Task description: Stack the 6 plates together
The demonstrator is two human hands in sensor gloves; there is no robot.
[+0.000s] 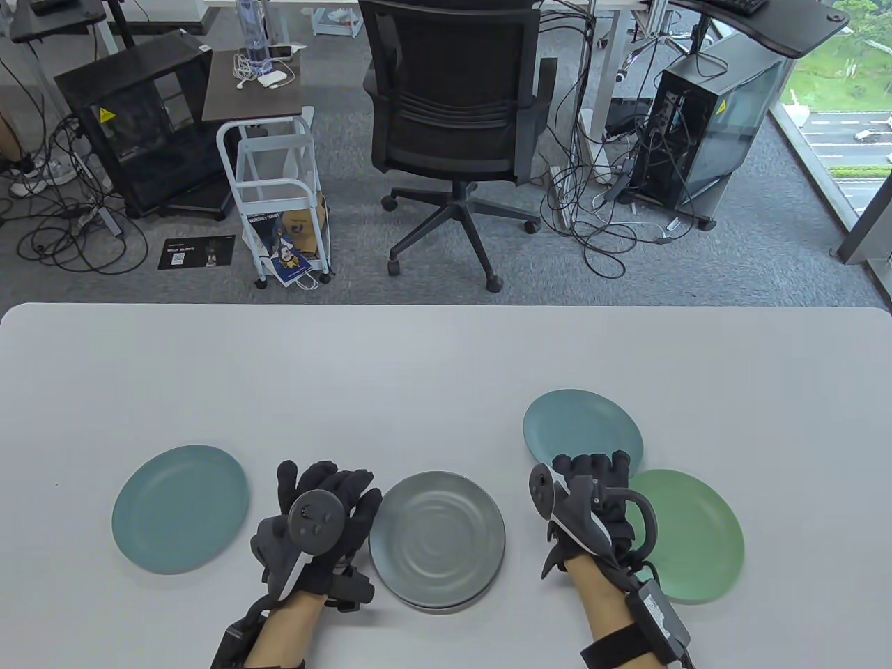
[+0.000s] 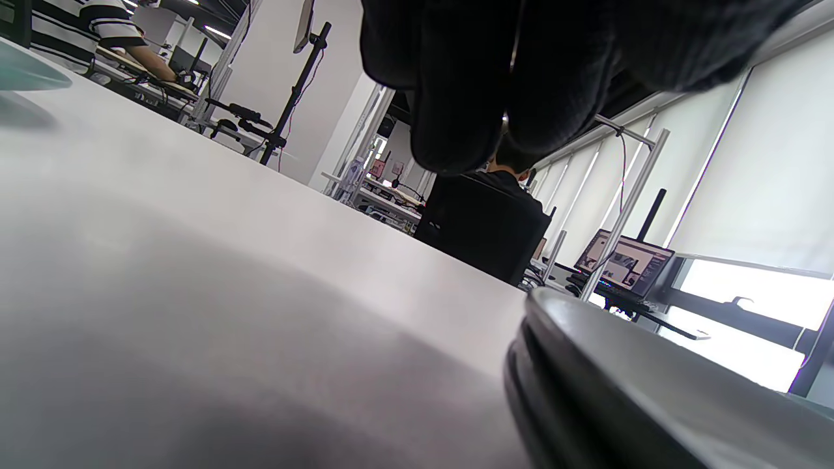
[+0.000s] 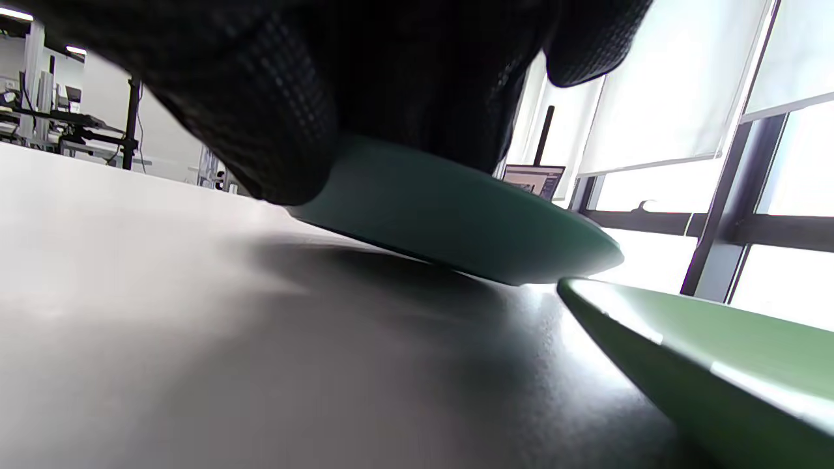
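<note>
Here the right hand [image 1: 592, 502] grips the teal plate's [image 1: 582, 425] near rim (lifted).

pale grey table [image 1: 446, 362] with grey plate stack [image 1: 437, 536], two teal plates [image 1: 180, 509] [image 1: 582, 426], green plate [image 1: 693, 536]

There are two gloved hands on the table [image 1: 446, 348]: the left hand [image 1: 317, 529] at the lower middle of the table view and the right hand [image 1: 592, 509] at the lower right. Two blue plates show: one blue plate [image 1: 181, 509] at the lower left and another blue plate [image 1: 582, 425] at the right. One green plate [image 1: 697, 536] lies at the lower right. One gray stack of plates [image 1: 437, 538] sits in the lower middle; how many plates are in it cannot be told for sure. Behind the table stand one black chair [image 1: 453, 104] and one white cart [image 1: 275, 188].
</note>
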